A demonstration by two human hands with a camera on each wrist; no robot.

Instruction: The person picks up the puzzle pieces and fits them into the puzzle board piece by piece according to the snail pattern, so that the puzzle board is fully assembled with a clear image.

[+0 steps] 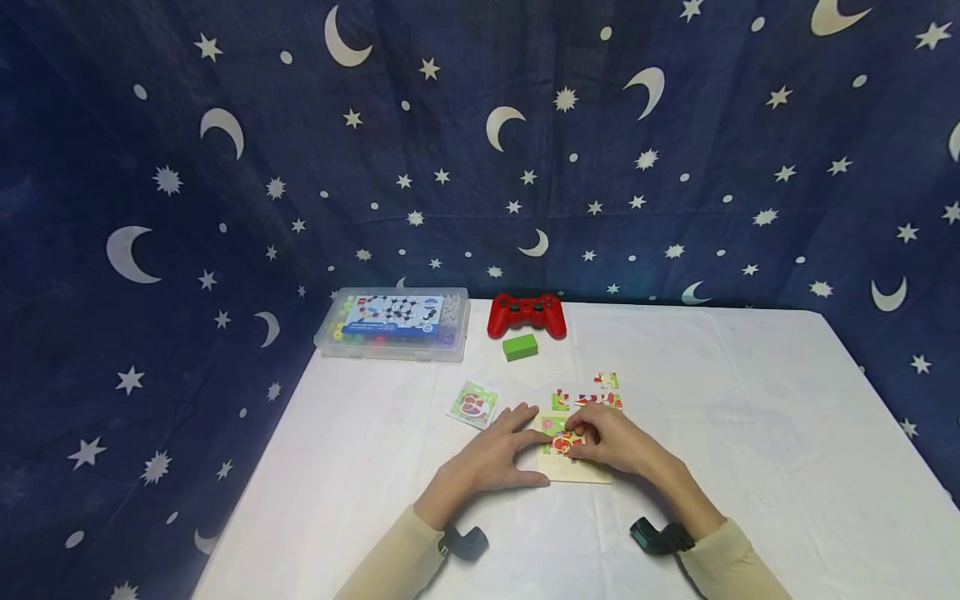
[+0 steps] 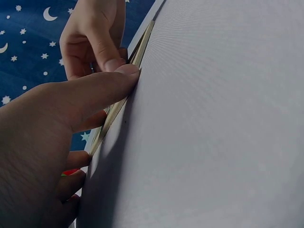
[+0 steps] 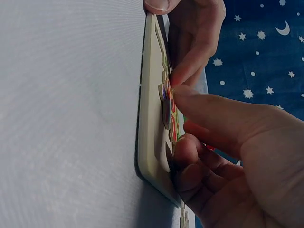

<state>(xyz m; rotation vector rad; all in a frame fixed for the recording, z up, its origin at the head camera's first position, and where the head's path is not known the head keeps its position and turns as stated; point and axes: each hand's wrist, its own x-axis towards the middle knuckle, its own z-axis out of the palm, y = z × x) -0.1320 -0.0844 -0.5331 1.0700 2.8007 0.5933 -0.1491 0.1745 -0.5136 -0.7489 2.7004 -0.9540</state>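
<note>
A pale wooden puzzle board [image 1: 581,474] lies on the table with picture pieces in its upper left part. My right hand [image 1: 618,442] pinches a red and yellow puzzle piece [image 1: 564,443] over the board, thumb near and index finger far. In the right wrist view that piece [image 3: 166,109] sits slightly raised above the bare wood. My left hand [image 1: 495,454] is spread at the board's left side. Its index fingertip touches the pieces, and its thumb [image 2: 107,88] rests at the near edge of the board.
Loose puzzle pieces [image 1: 560,400] lie just beyond the board, with another piece [image 1: 607,380] farther back. A picture card [image 1: 474,404] lies left of them. Behind stand a green block [image 1: 520,347], a red game controller [image 1: 527,315] and a clear plastic case [image 1: 392,323].
</note>
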